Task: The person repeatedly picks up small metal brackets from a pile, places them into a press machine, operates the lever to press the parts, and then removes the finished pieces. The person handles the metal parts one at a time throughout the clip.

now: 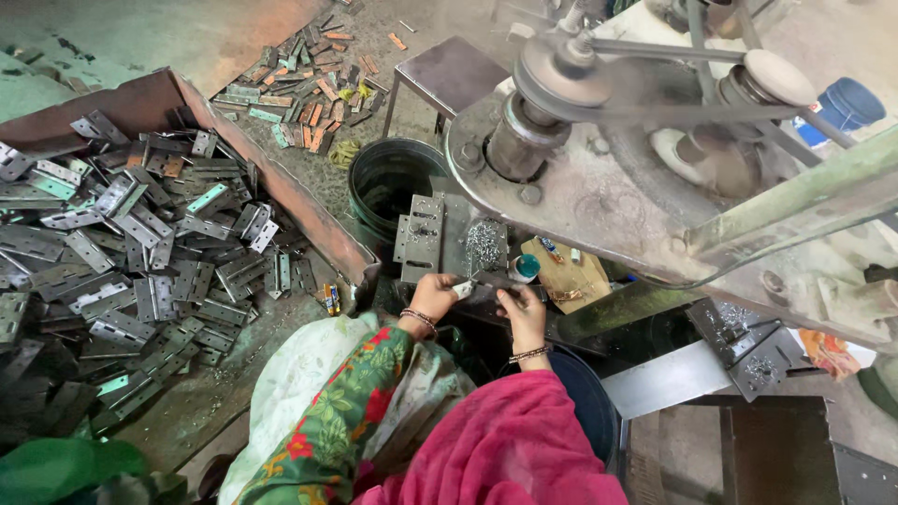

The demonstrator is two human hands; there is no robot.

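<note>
Hinge plate, small and pale, is sitting pinched at the near edge of the dark steel fixture block, and I am holding it there with both hands. My left hand is closing its fingertips on the plate's left end, and my right hand is reaching in from the right, fingers curled narrow toward the same piece; whether the right fingertips are actually touching the plate I cannot tell. The plate's long axis is running roughly left to right, between the two hands, and the left hand is the nearer one. Both wrists are coming up from the near side, bangles showing, forearms angling in toward each other, with the floral sleeve on the left and pink cloth draping over the right.

Just beyond the plate, a heap of small shiny pins is lying on the fixture block. To the right, a teal cap is resting on a wooden board. Farther off, a black bucket is standing beside the block, and the belt-driven machine is looming over the right half. Out to the left, a rusty tray wall is holding back a great pile of grey hinges.
</note>
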